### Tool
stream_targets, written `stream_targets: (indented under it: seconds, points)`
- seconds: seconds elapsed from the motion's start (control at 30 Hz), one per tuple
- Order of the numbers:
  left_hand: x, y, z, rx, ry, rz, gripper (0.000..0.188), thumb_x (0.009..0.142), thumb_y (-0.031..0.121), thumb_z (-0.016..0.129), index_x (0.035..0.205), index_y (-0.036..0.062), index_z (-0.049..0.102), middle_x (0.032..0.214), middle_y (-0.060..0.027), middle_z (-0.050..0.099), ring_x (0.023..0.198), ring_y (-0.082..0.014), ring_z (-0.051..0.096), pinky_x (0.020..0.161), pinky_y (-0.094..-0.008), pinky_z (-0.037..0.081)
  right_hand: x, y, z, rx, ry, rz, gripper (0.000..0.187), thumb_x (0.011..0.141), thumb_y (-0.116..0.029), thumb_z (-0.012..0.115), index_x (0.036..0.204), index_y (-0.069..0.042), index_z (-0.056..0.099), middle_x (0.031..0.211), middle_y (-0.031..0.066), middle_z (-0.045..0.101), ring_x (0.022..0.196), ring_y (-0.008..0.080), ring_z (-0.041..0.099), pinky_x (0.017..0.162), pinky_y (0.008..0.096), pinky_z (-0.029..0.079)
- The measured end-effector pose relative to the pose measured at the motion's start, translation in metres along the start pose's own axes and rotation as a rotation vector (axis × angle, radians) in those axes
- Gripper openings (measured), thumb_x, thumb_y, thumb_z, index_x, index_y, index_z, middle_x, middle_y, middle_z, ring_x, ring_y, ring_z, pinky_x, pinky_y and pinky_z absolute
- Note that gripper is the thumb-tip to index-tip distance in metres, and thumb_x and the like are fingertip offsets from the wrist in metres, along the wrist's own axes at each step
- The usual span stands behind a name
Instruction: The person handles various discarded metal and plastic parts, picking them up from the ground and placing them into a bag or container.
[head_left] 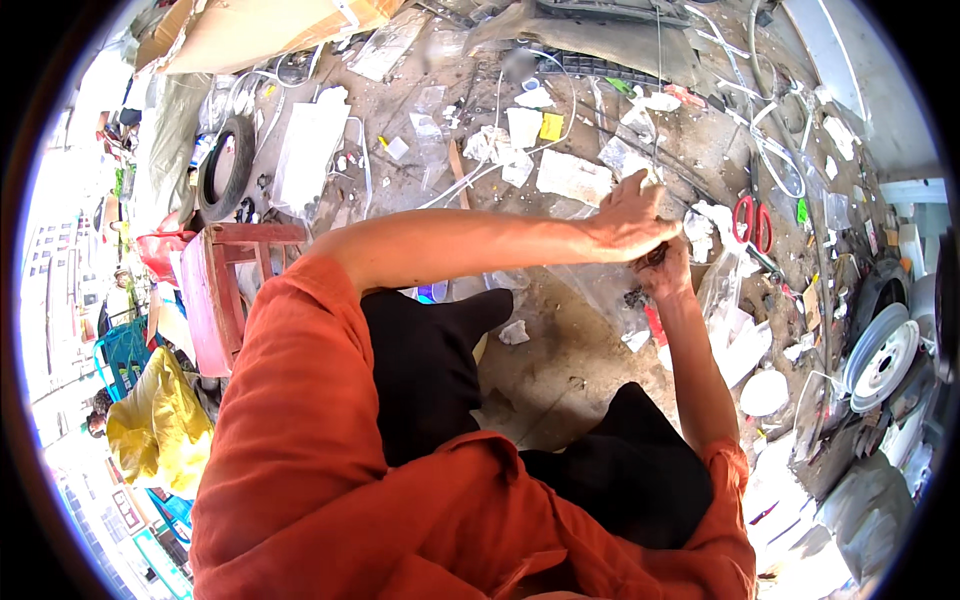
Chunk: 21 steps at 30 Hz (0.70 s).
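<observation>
Scissors [751,222] with red handles lie on the littered floor [560,370]. Left of them, I see the right hand [672,272] curled around a small dark object [655,256]. The left hand [632,220], some fingers spread, meets it there; I cannot tell whether it grips too. Right of the scissors stands a white wheel [878,372]; a tyre [242,170] sits far left of them.

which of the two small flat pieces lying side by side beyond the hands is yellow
The right-hand square piece; its left neighbour is white and larger.
</observation>
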<state>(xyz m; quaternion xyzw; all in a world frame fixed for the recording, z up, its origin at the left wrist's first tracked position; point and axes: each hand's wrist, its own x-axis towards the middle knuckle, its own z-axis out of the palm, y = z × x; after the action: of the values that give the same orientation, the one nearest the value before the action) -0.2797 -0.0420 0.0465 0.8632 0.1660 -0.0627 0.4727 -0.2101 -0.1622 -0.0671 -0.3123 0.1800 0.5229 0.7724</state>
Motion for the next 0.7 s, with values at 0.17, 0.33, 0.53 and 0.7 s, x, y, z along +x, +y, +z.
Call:
stream_targets:
  seconds: [0.17,0.33,0.53,0.7]
  points:
    - [0.042,-0.031,-0.04,-1.311,-0.368,-0.534,0.069,0.085,0.058,0.021,0.133,0.009,0.025,0.136,-0.017,0.026,0.124,-0.0304,0.027,0.1,-0.044,0.025,-0.016,-0.029,-0.014,0.122,-0.088,0.089,0.028,0.087,-0.02,0.047,0.097,0.006,0.051,0.074,0.0048,0.049,0.063,0.0117,0.048,0.058,0.0213,0.046]
    - [0.077,-0.049,-0.049,-1.733,-0.721,-0.16,0.075,0.081,0.063,0.028,0.134,0.0105,0.024,0.135,-0.0153,0.029,0.125,-0.031,0.028,0.099,-0.0421,0.027,-0.03,-0.067,-0.007,-0.061,0.01,0.0,0.033,0.088,-0.022,0.045,0.104,0.007,0.048,0.079,0.011,0.055,0.07,0.0191,0.054,0.066,0.0309,0.049]
    - [0.074,-0.044,-0.053,-1.429,-0.456,-0.709,0.054,0.087,0.041,0.041,0.121,-0.0003,0.041,0.119,-0.0136,0.048,0.108,-0.0248,0.048,0.09,-0.0331,0.041,-0.085,-0.095,0.009,-0.027,0.199,0.091,0.02,0.087,-0.007,0.042,0.099,0.006,0.049,0.076,0.0069,0.052,0.065,0.0143,0.052,0.059,0.025,0.047]
    - [0.02,-0.023,-0.09,-1.259,-0.232,-1.001,0.032,0.088,0.022,0.043,0.11,-0.0007,0.049,0.106,-0.0098,0.057,0.095,-0.0189,0.056,0.078,-0.0292,0.047,-0.163,-0.09,0.042,0.09,0.336,0.086,0.017,0.086,-0.006,0.042,0.092,0.007,0.051,0.069,0.0075,0.052,0.06,0.0149,0.051,0.055,0.0251,0.048]
